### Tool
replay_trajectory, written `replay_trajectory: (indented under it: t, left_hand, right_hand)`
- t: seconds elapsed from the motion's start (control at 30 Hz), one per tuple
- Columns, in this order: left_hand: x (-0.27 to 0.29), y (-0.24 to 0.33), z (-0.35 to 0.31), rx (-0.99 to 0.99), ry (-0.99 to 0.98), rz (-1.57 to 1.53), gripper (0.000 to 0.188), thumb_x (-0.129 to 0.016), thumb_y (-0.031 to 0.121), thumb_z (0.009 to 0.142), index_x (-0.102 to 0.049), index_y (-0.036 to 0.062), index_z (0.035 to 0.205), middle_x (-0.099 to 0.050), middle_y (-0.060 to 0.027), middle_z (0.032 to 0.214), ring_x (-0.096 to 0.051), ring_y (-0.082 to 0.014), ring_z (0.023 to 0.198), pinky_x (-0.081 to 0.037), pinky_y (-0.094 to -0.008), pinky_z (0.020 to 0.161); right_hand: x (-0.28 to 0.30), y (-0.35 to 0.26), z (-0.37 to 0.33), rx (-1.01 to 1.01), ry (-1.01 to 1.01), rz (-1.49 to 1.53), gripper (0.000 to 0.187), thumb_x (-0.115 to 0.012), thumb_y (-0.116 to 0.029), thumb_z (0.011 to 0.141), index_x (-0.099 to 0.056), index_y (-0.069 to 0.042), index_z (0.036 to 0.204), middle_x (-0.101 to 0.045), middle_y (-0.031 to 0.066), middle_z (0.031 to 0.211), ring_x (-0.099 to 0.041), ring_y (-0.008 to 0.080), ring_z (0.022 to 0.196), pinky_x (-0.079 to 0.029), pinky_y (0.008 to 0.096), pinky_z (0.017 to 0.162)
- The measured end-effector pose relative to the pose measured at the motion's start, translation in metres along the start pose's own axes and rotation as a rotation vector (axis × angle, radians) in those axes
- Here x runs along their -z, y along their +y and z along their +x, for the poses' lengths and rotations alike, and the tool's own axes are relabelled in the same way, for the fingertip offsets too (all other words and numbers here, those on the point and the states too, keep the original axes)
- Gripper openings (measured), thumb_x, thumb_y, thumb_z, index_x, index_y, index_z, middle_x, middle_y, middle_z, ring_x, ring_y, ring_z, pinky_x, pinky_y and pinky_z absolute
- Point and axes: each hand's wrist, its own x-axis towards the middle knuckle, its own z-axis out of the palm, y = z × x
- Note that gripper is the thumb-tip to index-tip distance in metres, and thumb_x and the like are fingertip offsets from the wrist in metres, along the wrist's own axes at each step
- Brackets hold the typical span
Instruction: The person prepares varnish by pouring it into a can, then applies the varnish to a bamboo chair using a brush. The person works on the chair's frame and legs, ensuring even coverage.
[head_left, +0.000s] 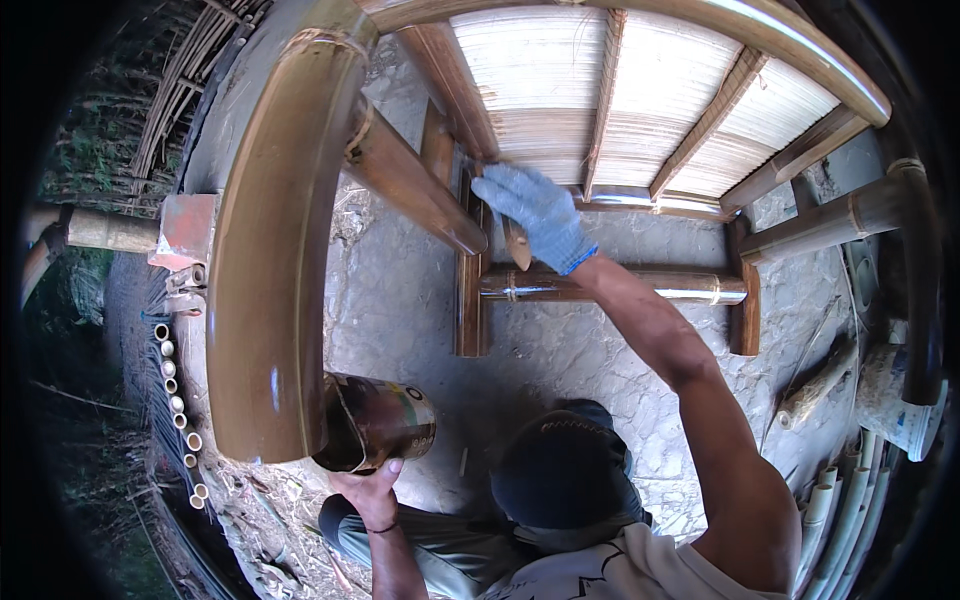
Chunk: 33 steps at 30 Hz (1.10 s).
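My bare left hand (372, 492), a dark band at its wrist, grips a tilted, labelled paint tin (395, 418) by its lower side. The tin's dark mouth faces left, under the end of a thick bamboo armrest (275, 260). In a light blue knit glove, my right hand (535, 212) is closed round a paintbrush, whose tan wooden handle (518, 248) sticks out below the fingers. The bristles are hidden by the glove. That hand is at the inner corner of a glossy brown bamboo bench frame (615, 287), beside an upright post (472, 310).
A slatted pale panel (550, 80) with wooden ribs fills the top of the frame. Cut bamboo tubes (172, 385) line the left edge, near a reddish block (187, 228). More poles (845, 520) and a whitish bucket (900, 405) stand at right on rough ground.
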Motion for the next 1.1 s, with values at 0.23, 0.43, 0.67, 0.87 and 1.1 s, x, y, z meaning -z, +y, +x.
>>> replay_trajectory:
  t: [0.23, 0.43, 0.67, 0.87, 1.1]
  left_hand:
    - [0.005, -0.005, 0.002, 0.014, -0.053, -0.138, 0.100, -0.092, 0.016, 0.061, -0.036, -0.0041, 0.141, -0.051, -0.0148, 0.131, -0.053, -0.0246, 0.119, -0.045, -0.0393, 0.103]
    - [-0.012, -0.006, 0.007, -0.081, -0.100, -0.140, 0.096, -0.092, 0.021, 0.060, -0.042, -0.0017, 0.138, -0.055, -0.0111, 0.128, -0.056, -0.0227, 0.115, -0.046, -0.0373, 0.101]
    - [-0.052, -0.019, 0.009, -0.063, -0.242, -0.148, 0.108, -0.093, 0.004, 0.057, -0.029, -0.0022, 0.143, -0.048, -0.0138, 0.135, -0.051, -0.0227, 0.123, -0.043, -0.0377, 0.107]
    - [-0.113, -0.013, 0.008, -0.191, -0.287, -0.064, 0.125, -0.097, 0.011, 0.050, -0.022, -0.0022, 0.150, -0.047, -0.0150, 0.137, -0.050, -0.0264, 0.128, -0.040, -0.0381, 0.111]
    - [-0.179, -0.004, 0.000, -0.233, -0.343, 0.073, 0.130, -0.098, 0.035, 0.046, -0.026, -0.0039, 0.148, -0.046, -0.0241, 0.136, -0.048, -0.0392, 0.126, -0.039, -0.0454, 0.108]
  right_hand:
    - [0.076, -0.023, 0.137, 0.257, 0.373, 0.137, 0.062, -0.073, -0.003, 0.070, -0.062, -0.018, 0.129, -0.067, 0.0085, 0.118, -0.063, 0.0286, 0.113, -0.057, 0.0377, 0.089]
    - [0.076, -0.042, 0.121, 0.346, 0.290, -0.087, 0.057, -0.071, -0.007, 0.075, -0.061, -0.017, 0.131, -0.062, 0.0069, 0.125, -0.059, 0.0300, 0.117, -0.052, 0.0403, 0.097]
    - [0.032, -0.034, -0.015, -0.252, -0.064, 0.133, 0.049, -0.071, -0.004, 0.084, -0.059, -0.014, 0.130, -0.062, 0.0100, 0.126, -0.062, 0.0264, 0.112, -0.053, 0.0350, 0.095]
    - [0.125, -0.093, 0.000, -1.086, 0.267, 1.089, 0.030, -0.063, -0.015, 0.098, -0.060, -0.001, 0.124, -0.066, 0.0058, 0.106, -0.063, 0.0079, 0.093, -0.055, 0.0221, 0.075]
    - [0.196, -0.131, 0.010, -0.680, -0.182, 0.779, 0.029, -0.078, -0.002, 0.083, -0.067, -0.002, 0.110, -0.070, 0.0080, 0.107, -0.067, 0.0130, 0.095, -0.058, 0.0274, 0.078]
